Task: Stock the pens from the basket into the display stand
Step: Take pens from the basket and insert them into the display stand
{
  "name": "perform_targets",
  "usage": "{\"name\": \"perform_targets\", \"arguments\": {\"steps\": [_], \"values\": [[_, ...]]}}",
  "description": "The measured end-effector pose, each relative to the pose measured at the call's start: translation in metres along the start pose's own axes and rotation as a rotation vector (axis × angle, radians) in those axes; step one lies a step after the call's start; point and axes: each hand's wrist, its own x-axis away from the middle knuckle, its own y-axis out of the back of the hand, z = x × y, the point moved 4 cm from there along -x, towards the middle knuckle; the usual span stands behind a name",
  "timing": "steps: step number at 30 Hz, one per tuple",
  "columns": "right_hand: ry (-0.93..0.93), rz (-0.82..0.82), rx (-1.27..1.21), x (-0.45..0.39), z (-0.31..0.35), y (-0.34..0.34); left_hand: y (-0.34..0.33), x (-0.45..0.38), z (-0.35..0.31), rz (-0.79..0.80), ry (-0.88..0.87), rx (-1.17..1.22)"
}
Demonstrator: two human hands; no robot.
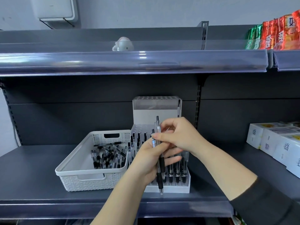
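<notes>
Head view, pen (158, 153) upright, tip down, both hands gripping

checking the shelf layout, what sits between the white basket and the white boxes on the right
In the head view, the tiered display stand sits right beside the basket; past it, bare grey shelf runs to the boxes.

Legible text is scarce. The white boxes (276, 143) on the right of the lower shelf carry small dark lettering on their front faces, printed sideways and too small to make out with certainty. The red snack bags (279, 33) on the upper shelf at right bear large white characters, turned on their side and not decipherable. The green bags (254, 36) beside them show similar unreadable print.
</notes>
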Motion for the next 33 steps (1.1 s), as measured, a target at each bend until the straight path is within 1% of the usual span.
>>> {"name": "perform_targets", "arguments": {"steps": [7, 10, 14, 19, 22, 25, 27, 28, 33], "values": [[-0.007, -0.114, -0.160, 0.005, -0.003, 0.012, -0.002, 0.001, 0.002, 0.049, -0.020, 0.059], [-0.009, -0.158, -0.232, 0.004, -0.004, 0.017, -0.001, 0.002, 0.005, 0.035, 0.004, 0.088], [-0.010, -0.177, -0.185, 0.003, -0.005, 0.017, 0.004, 0.002, 0.009, -0.031, 0.024, 0.124], [0.005, -0.227, -0.146, 0.003, -0.003, 0.022, 0.007, 0.001, 0.011, -0.037, 0.035, 0.139], [-0.016, -0.343, -0.214, -0.005, -0.004, 0.037, 0.014, 0.002, 0.011, -0.058, 0.028, 0.142], [0.002, -0.545, -0.279, -0.022, -0.007, 0.063, 0.021, 0.003, 0.010, -0.083, 0.023, 0.140], [0.021, -0.668, -0.192, -0.033, -0.012, 0.076, 0.024, 0.003, 0.009, -0.094, 0.018, 0.138], [0.026, -0.700, -0.135, -0.038, -0.014, 0.079, 0.025, 0.003, 0.009, -0.100, 0.016, 0.134], [0.021, -0.724, 0.128, -0.056, -0.027, 0.074, 0.023, 0.002, 0.009, -0.098, 0.014, 0.111]]}}
